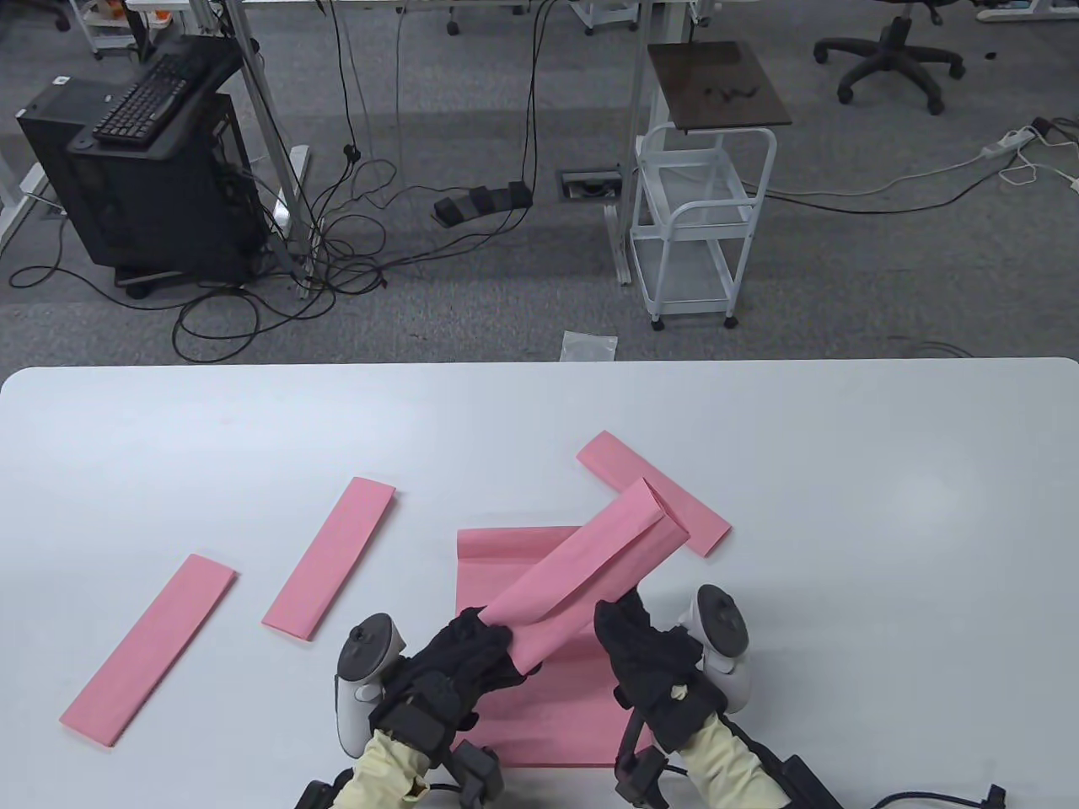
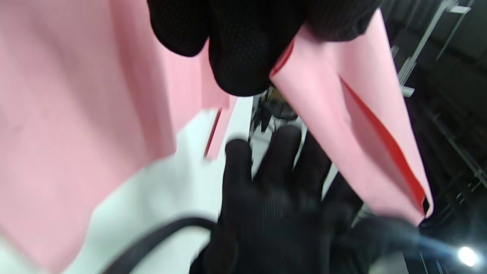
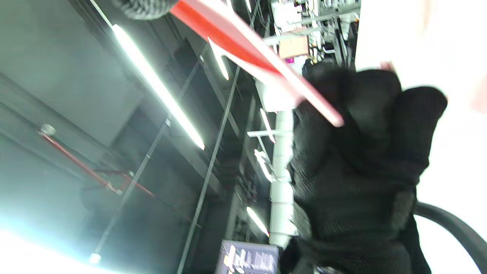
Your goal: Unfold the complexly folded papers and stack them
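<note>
I am holding 1 folded paper (image 1: 590, 560) lifted above the flat sheet (image 1: 539, 716) at the bench's near edge. My left hand (image 1: 468, 657) is pinching its near end; my right hand (image 1: 649, 645) is gripping its long edge, fingers curled. 3 folded strips are waiting: 2 left (image 1: 330, 558), (image 1: 150, 649), 1 behind (image 1: 653, 493). Next, I judge, is peeling the layers apart.

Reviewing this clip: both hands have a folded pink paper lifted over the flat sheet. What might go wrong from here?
1. The left hand and right hand each grip the held paper at one edge; pulling apart could tear it along a crease.
2. It hangs above the unfolded sheet, so a low sweep might nudge that sheet askew.
3. Its far end overlaps the folded strip in the table view and might knock it.
</note>
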Available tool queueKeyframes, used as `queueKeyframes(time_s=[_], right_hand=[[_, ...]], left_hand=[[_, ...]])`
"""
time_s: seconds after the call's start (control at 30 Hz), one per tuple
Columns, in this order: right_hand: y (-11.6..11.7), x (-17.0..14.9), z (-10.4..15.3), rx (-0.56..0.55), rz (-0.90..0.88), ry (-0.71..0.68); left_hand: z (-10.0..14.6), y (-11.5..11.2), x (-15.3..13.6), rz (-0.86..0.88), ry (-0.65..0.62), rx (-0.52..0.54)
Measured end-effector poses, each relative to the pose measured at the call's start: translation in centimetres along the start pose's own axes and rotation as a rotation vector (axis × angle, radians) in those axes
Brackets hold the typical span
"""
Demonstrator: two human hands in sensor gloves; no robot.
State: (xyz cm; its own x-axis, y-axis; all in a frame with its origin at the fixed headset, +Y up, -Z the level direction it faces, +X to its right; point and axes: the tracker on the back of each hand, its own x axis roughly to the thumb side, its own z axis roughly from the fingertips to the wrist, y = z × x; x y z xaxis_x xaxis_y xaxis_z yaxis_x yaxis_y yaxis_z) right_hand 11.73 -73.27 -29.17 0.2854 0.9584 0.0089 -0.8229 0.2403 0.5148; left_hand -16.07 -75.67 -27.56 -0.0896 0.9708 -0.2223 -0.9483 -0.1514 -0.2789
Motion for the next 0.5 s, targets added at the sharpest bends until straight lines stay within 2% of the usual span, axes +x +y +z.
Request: queueKeyframes(time_s=[0.07,0.13,0.23,0.33,0.43,0.5], right_hand=[[-1.8,1.3,0.4,-0.127,-0.029,-0.042],[-3.3,2.9,0.5,-0.166,0.079,-0.054],[-4.8,5.4,0.1,-0.154,0.507,-0.008],[-5.0,7.0,-0.7,-0.058,0.868,0.094],[-4.8,7.2,-1.5,0.011,1.057,0.142],[-4.6,6.7,-1.6,0.012,1.068,0.112]], left_hand=[[0.2,1.2,0.6,-0.07,-0.034,0.073],[0.4,2.2,0.9,-0.102,-0.04,0.105],[0.5,3.0,1.3,-0.167,-0.03,0.143],[0.5,3.0,1.4,-0.259,-0.001,0.124],[0.3,2.8,1.2,-0.281,0.008,0.096],[0.3,2.6,1.0,-0.269,0.014,0.094]])
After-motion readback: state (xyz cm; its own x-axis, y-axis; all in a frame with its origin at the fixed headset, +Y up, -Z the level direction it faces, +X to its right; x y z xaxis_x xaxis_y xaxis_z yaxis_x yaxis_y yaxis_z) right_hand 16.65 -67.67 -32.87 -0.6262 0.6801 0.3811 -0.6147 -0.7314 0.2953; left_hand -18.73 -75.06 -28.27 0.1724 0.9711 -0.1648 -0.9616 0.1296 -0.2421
